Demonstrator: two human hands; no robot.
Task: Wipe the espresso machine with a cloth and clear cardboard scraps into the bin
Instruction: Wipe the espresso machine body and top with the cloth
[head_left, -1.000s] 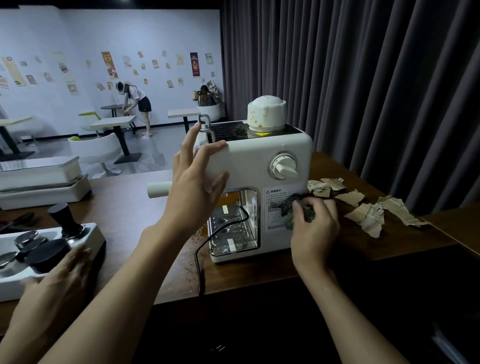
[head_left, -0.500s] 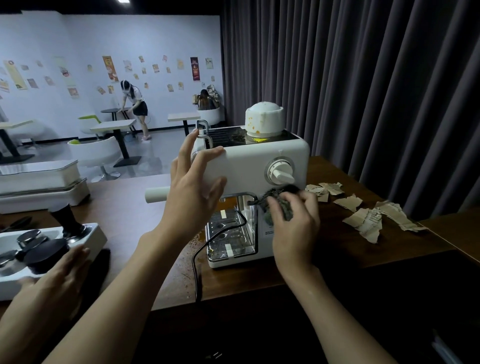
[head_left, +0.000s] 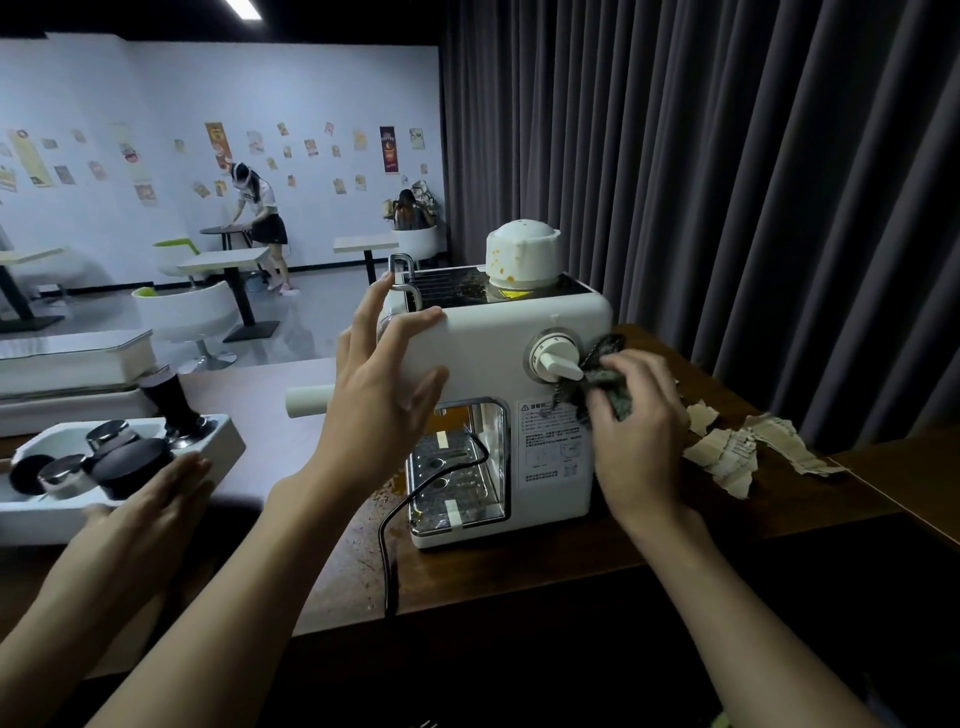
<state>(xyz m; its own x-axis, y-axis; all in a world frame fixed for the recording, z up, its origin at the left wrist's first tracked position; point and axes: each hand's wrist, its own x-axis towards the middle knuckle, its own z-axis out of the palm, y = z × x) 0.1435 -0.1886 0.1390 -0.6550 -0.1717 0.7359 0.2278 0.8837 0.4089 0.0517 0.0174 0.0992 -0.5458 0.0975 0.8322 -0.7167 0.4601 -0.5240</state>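
Note:
The white espresso machine (head_left: 488, 338) stands on the brown table (head_left: 519, 566), with orange stains on its white top cap (head_left: 522, 254). My left hand (head_left: 379, 400) braces its upper left front, fingers spread and curled over the top edge. My right hand (head_left: 639, 441) is shut on a dark crumpled cloth (head_left: 605, 374), pressed against the machine's right front corner just beside the dial (head_left: 556, 358). Torn cardboard scraps (head_left: 727, 457) lie on the table right of the machine, partly hidden by my right hand. No bin is in view.
A black power cable (head_left: 415, 493) runs from the drip tray over the table's front edge. A white tray (head_left: 223, 441) of black and metal coffee tools sits at left, with another hand (head_left: 150, 499) against it. Dark curtains hang behind; people stand at far tables.
My right hand has carried the cloth up and to the right, from the label on the front to beside the dial. My left hand has stayed on the machine.

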